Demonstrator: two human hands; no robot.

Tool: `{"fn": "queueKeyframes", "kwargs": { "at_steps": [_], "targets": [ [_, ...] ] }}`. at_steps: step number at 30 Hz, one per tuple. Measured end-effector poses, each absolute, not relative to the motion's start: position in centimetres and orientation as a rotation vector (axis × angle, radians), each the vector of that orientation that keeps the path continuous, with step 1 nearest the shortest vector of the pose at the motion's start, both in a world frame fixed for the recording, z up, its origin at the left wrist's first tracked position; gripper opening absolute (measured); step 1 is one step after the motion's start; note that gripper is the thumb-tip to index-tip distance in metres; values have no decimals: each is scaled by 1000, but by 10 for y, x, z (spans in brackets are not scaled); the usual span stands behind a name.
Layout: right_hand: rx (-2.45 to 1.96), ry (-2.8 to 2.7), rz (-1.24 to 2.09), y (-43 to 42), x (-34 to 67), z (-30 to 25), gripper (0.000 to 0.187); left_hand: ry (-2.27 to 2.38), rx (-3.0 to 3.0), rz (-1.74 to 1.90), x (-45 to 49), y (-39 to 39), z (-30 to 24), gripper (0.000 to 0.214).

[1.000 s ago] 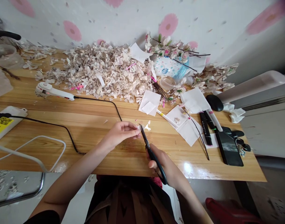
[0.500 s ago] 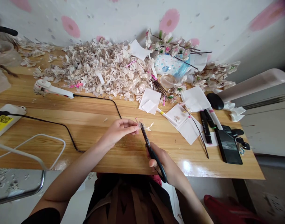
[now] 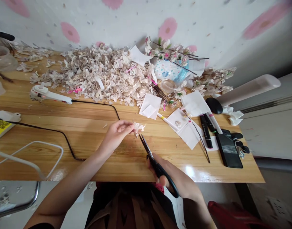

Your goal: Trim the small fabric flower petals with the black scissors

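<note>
Trimming seems in hand: the left hand (image 3: 114, 140) pinches a paper petal (image 3: 139, 127), the right hand (image 3: 166, 176) clenches scissors (image 3: 144, 147), whose blades must reach it.

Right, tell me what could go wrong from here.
The open scissors in the right hand point toward the left hand, so a slip might nick it. The small scrap, held only at the fingertips, could drop. The black cord runs just past the left hand; snagging it might drag the white tool into the scrap pile.
</note>
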State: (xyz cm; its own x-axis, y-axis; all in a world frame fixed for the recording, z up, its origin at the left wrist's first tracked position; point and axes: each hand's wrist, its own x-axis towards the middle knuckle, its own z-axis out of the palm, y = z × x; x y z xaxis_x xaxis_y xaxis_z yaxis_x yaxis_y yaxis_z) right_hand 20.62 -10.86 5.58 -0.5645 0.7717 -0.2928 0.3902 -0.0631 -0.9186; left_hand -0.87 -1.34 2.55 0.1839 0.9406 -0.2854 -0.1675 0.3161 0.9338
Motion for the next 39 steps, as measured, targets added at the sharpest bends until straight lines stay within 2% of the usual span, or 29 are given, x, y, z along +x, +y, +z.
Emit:
{"fn": "queueKeyframes", "kwargs": {
  "at_steps": [3,6,9,14,19,24,28,31,35,39],
  "targets": [
    [-1243,-1720,1674,-102,216,54,56,1174,961,965,-10,-12,27,23],
    [-1388,-1398,1504,-81,215,48,39,1203,994,917,-8,-12,29,27],
    [-1383,-1260,1444,-53,206,43,39,1146,928,839,-4,-13,30,34],
    [-1275,-1354,1664,-22,193,31,35,1141,932,830,-5,-12,25,37],
    [-1399,-1317,1460,-18,193,11,35,1289,1036,1046,-18,4,12,29],
    [-1425,-1365,1436,-19,202,5,34,1488,1476,958,-23,12,1,15],
    [-1443,-1381,1425,-20,204,9,35,1639,1970,961,-18,6,3,15],
    [-1460,-1347,1403,-20,203,14,36,1474,2221,886,-17,2,6,10],
    [-1471,-1345,1379,-20,204,18,35,1137,2410,604,-18,1,6,5],
    [-1459,-1358,1396,-21,204,17,33,1051,2493,484,-16,4,3,12]
  ]
}}
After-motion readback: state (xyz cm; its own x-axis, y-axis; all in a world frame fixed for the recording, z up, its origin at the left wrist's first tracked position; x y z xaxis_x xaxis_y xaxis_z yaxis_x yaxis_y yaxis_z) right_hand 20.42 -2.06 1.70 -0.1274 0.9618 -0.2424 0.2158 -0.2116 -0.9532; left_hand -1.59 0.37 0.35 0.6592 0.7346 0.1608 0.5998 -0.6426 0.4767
